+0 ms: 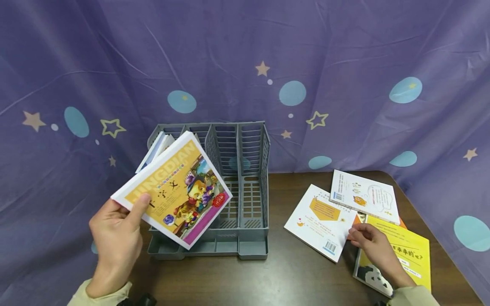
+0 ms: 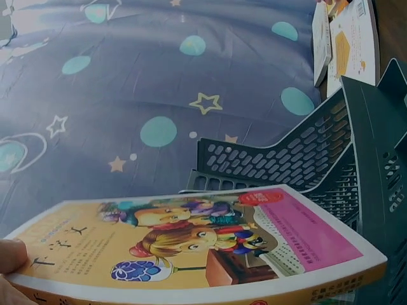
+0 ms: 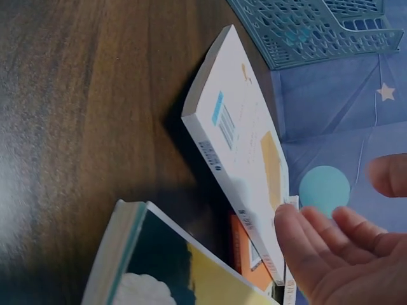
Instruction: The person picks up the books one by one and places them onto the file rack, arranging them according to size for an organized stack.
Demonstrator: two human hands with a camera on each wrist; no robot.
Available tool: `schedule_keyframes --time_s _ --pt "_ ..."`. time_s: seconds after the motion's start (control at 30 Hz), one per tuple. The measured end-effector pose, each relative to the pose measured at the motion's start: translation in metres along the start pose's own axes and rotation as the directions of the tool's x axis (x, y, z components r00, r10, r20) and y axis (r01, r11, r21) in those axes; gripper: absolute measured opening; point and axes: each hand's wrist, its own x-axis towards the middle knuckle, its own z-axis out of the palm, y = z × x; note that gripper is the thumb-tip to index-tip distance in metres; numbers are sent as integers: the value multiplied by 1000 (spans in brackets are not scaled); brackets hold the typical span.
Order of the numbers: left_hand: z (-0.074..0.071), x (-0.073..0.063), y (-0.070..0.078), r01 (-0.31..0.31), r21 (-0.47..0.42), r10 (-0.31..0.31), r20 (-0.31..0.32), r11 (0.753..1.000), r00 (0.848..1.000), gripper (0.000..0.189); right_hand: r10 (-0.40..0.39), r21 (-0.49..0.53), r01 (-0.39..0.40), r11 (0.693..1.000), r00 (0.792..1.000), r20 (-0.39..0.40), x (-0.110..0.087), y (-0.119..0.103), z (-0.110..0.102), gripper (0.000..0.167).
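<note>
My left hand grips an orange-yellow children's book by its left corner, thumb on the cover. The book is tilted in front of a grey file rack and hides part of it; its cover shows cartoon children. On the right, my right hand hovers beside the corner of a white book. In the right wrist view its fingers stand apart from the thumb, with nothing held; whether they touch the white book I cannot tell.
Blue-white books lean in the rack's left compartment. A second white book and a yellow book with a panda lie at the right, an orange book partly beneath them. A purple curtain hangs behind the wooden table.
</note>
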Motion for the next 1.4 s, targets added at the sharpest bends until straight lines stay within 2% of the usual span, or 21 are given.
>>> schedule_keyframes --time_s 0.17,0.4,0.5,0.67,0.83,1.0,1.03,1.2,1.27,1.33,1.4 --pt "-2 3 0 0 -28 -1 -48 1000 999 32 33 -18 -34 999 999 -7 2 5 4 49" --pt "-6 7 -3 -3 35 6 -98 999 995 30 125 -46 -125 991 992 -8 4 8 9 66" --pt "-7 10 -5 -13 31 17 -124 999 992 31 162 0 -162 987 987 -9 5 7 11 70" --pt "-8 13 -10 -41 22 44 -139 999 989 31 227 149 -227 962 974 15 6 4 13 70" --pt "-9 15 -14 -43 18 46 -167 999 985 32 283 277 -283 918 958 41 8 1 12 68" --pt "-10 16 -16 -41 56 51 -191 998 980 31 287 395 -307 866 952 111 7 1 8 63" --pt "-9 15 -16 -43 66 55 -193 997 980 30 288 425 -316 848 949 132 7 2 6 62" --pt "-6 14 -16 -54 152 85 -206 987 975 27 358 604 -400 689 913 195 9 7 -1 54" --pt "-5 13 -15 -64 179 101 -207 982 973 26 391 635 -420 648 899 196 10 6 -2 50" --pt "-5 11 -14 -94 147 123 -197 985 973 26 401 627 -427 652 896 193 12 6 -1 48" --pt "-4 10 -13 -129 110 148 -189 986 971 26 408 604 -430 671 894 183 14 4 0 50"
